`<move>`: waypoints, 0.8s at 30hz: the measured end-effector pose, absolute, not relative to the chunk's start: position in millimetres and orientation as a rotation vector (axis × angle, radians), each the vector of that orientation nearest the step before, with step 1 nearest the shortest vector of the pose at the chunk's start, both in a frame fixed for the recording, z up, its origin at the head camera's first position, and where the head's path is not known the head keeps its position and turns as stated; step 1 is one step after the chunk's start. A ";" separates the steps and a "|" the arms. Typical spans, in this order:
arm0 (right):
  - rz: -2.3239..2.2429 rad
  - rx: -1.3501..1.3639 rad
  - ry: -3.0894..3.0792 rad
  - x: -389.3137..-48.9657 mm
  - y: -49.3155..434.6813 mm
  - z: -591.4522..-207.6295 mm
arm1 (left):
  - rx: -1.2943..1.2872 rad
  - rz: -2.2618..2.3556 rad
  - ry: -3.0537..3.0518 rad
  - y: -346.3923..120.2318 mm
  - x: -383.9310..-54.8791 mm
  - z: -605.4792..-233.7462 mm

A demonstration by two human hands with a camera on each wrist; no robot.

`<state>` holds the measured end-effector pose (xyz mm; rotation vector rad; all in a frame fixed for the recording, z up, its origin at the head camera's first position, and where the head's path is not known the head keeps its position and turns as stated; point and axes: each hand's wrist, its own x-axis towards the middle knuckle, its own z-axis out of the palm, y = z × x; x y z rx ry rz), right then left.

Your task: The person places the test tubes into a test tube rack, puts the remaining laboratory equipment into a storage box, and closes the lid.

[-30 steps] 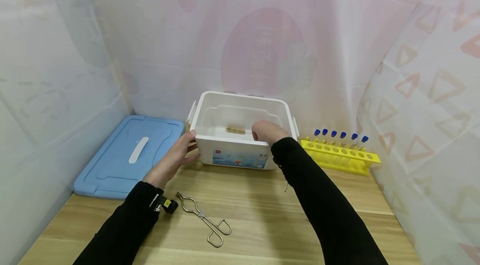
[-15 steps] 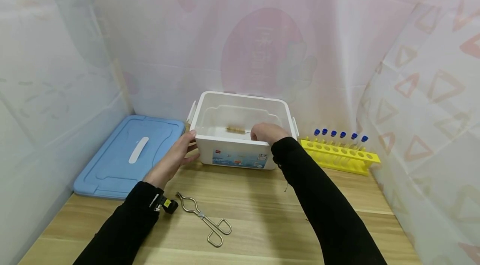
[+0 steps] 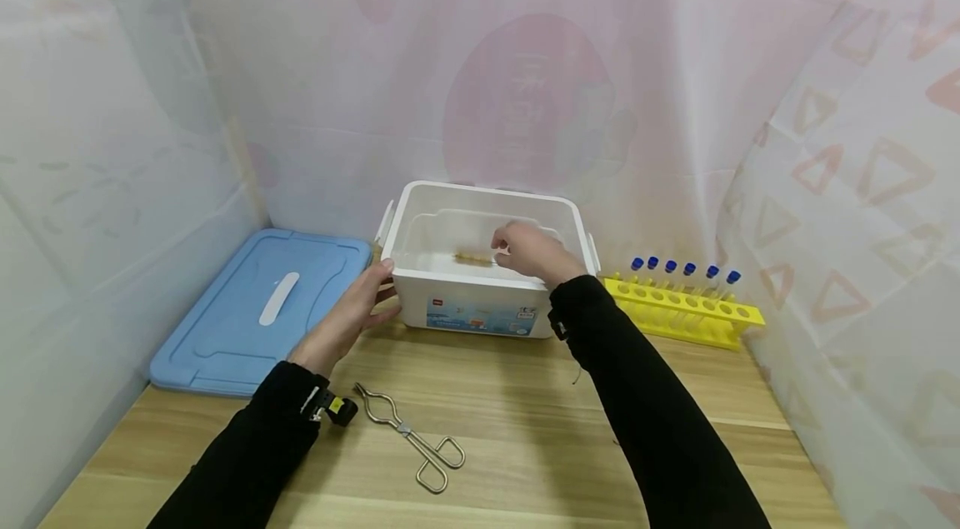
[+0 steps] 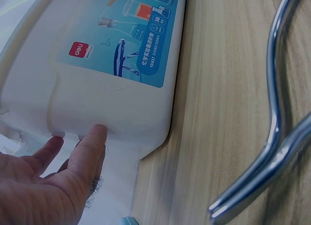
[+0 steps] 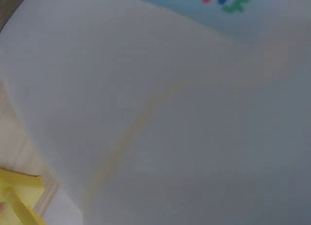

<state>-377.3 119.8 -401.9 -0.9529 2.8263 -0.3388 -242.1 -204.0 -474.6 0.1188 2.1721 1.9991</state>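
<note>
A white plastic storage box [image 3: 472, 287] with a blue label stands at the middle of the table. Extended fingers of my left hand [image 3: 347, 321] touch its near left corner; the left wrist view shows these fingertips [image 4: 99, 130] against the white wall. Over the box's inside, my right hand [image 3: 536, 252] has thumb and forefinger spread apart, holding nothing visible. Beside those fingers, inside the box, lies a brush with tan bristles [image 3: 472, 259] and a thin wire handle. The right wrist view mostly shows the box's blurred outer wall [image 5: 146, 128].
A blue lid [image 3: 225, 321] with a white handle lies left of the box. Metal crucible tongs [image 3: 405, 431] rest on the wooden table [image 3: 525, 462] in front. To the right stands a yellow test tube rack [image 3: 682, 312] with several blue-capped tubes. Curtains surround the table.
My right hand has risen slightly inside the box and its fingers have parted from the brush's wire handle. The brush stays in the box. My left hand keeps its place.
</note>
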 end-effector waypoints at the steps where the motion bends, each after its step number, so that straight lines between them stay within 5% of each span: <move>1: -0.333 -0.916 2.833 -364.4 115.6 -389.3 | 0.120 2.001 2.169 -204.0 -241.8 -474.6; 24: -0.727 -0.702 3.042 -300.5 143.1 -361.5 | 0.126 2.008 2.152 -205.3 -240.7 -475.1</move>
